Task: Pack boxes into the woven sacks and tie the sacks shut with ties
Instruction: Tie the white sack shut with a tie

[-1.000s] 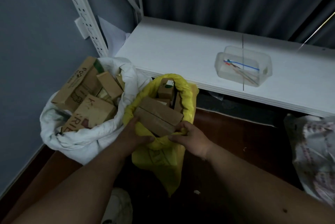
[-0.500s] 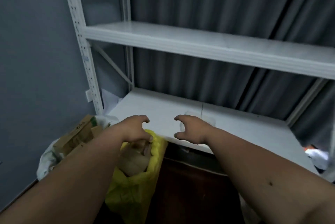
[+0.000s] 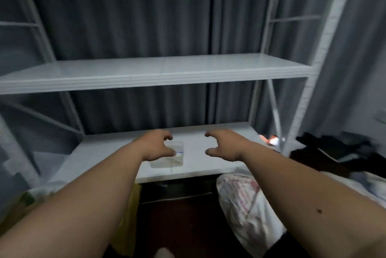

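Head view is showing a small clear plastic tub (image 3: 167, 157) sitting on the lower white shelf board (image 3: 104, 149), with thin coloured ties (image 3: 179, 152) lying inside it; only a blue strand and some faint pale ones are showing through the blurred wall. The left hand (image 3: 155, 144) is hovering over the tub's left side, covering part of it, with its fingers loosely curled and holding nothing; whether it is touching the tub cannot be told. The right hand (image 3: 224, 144) is hanging in the air to the right of the tub, apart from it, its thumb and fingers curved into a loose claw and likewise gripping nothing. Both bare forearms are reaching in from the bottom corners.

A strip of the yellow woven sack (image 3: 129, 222) is peeking out below the shelf edge, mostly hidden behind the left forearm, and its contents are not visible. Further left, a blurred patch of white sack with brown cardboard (image 3: 23, 201) is showing at the frame's edge. To the right of the dark floor gap, a white woven sack with faded red print (image 3: 246, 205) is lying beneath the right forearm.

Above, a second white shelf board (image 3: 158, 71) is spanning the white metal rack (image 3: 309, 90), and grey pleated curtains (image 3: 135, 17) are hanging behind it. A heap of dark cloth (image 3: 338, 151) is lying at the right.
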